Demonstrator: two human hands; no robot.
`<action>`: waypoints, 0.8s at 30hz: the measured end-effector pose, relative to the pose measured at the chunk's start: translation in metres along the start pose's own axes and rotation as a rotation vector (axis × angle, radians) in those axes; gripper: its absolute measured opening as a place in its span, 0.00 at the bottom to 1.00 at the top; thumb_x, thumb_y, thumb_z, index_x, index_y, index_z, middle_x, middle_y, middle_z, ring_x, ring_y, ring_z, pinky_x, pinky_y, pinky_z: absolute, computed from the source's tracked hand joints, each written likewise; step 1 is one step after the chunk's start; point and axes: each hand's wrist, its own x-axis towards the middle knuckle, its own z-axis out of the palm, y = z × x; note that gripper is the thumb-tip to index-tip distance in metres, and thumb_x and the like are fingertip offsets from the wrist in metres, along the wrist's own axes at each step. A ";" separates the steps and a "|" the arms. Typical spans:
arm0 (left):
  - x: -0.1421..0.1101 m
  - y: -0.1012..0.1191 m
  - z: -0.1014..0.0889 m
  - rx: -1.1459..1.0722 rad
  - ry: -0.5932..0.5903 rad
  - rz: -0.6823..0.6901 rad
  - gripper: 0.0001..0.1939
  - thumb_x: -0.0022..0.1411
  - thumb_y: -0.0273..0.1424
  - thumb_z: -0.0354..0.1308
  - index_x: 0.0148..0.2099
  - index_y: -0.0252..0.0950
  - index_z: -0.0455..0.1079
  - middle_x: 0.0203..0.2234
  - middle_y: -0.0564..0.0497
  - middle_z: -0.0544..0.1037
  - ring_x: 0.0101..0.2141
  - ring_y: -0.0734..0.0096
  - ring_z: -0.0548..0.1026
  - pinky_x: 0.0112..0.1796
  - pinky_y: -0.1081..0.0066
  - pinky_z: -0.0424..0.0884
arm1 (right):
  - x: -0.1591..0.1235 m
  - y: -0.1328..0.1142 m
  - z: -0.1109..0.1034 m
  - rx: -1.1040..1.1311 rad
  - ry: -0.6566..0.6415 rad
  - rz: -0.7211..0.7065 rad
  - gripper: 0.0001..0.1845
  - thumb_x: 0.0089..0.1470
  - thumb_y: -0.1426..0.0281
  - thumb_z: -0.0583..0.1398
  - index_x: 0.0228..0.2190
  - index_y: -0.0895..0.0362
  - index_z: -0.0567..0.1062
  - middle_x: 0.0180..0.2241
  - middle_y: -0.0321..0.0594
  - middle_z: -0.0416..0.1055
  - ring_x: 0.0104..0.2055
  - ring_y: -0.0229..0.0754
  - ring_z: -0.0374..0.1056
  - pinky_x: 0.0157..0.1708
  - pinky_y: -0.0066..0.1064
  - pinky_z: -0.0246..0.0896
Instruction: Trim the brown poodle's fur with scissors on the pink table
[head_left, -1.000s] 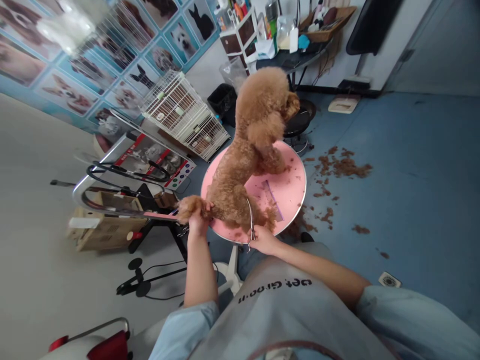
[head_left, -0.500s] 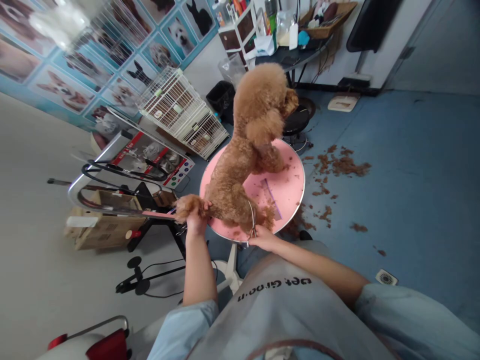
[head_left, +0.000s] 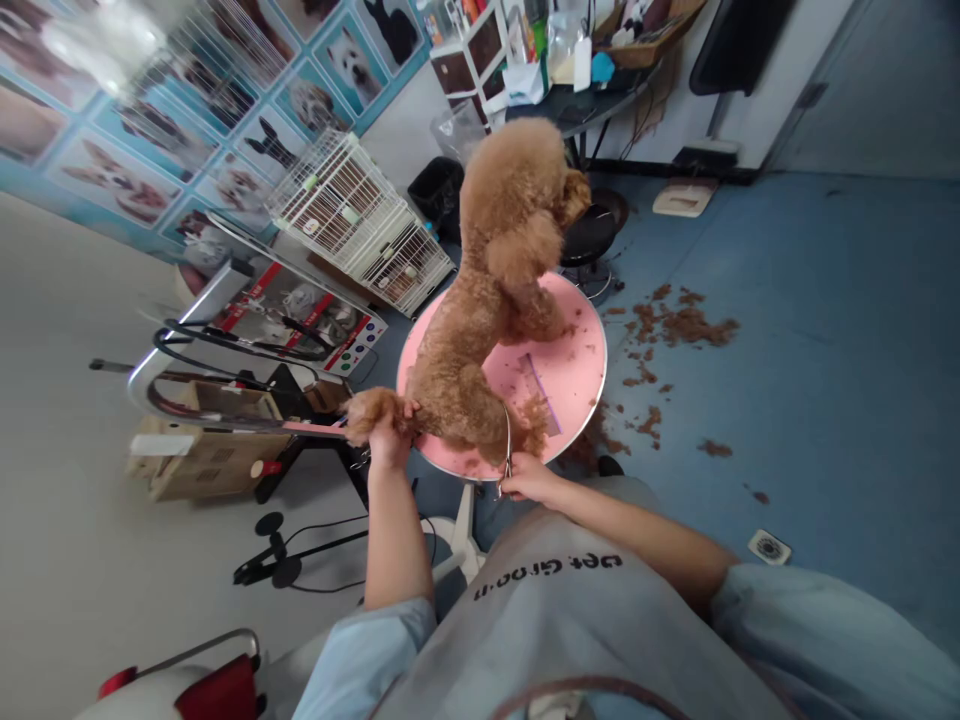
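Left-hand grip [head_left: 390, 443] is wrapped around the fluffy tail [head_left: 367, 412] of a brown poodle [head_left: 457, 370], while the right-hand grip [head_left: 529, 478] holds curved steel scissors [head_left: 509, 448] by the handles, blades close by the hind leg [head_left: 487, 430]; whether the blades touch it or stand parted, I cannot tell. The poodle is on the round pink counter [head_left: 576, 385], rump toward the near left edge, head at the far side and turned right. A purple-edged comb [head_left: 543, 393] lies right of the hind leg, and brown clippings [head_left: 694, 325] litter the floor [head_left: 832, 320] farther right. The main danger looks like a nick: should the poodle kick or sit, its leg could meet the blades. Too hard a pull on the tail might provoke that, too loose a hold might let the rump swing, and a backward step could slip off the edge
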 end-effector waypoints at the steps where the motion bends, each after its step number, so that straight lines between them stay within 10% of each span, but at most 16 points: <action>1: 0.000 0.001 0.001 -0.003 -0.002 -0.003 0.25 0.36 0.48 0.71 0.19 0.35 0.62 0.15 0.55 0.62 0.25 0.75 0.68 0.35 0.73 0.68 | 0.000 0.000 0.000 -0.011 -0.006 0.002 0.12 0.40 0.77 0.62 0.29 0.57 0.67 0.23 0.32 0.72 0.25 0.35 0.69 0.21 0.21 0.57; 24: -0.001 0.001 -0.003 -0.050 -0.051 -0.011 0.20 0.58 0.38 0.61 0.23 0.34 0.57 0.16 0.54 0.62 0.27 0.75 0.67 0.39 0.73 0.66 | -0.007 0.003 -0.003 0.133 -0.061 0.138 0.09 0.43 0.73 0.62 0.30 0.57 0.68 0.25 0.33 0.72 0.29 0.36 0.72 0.26 0.23 0.61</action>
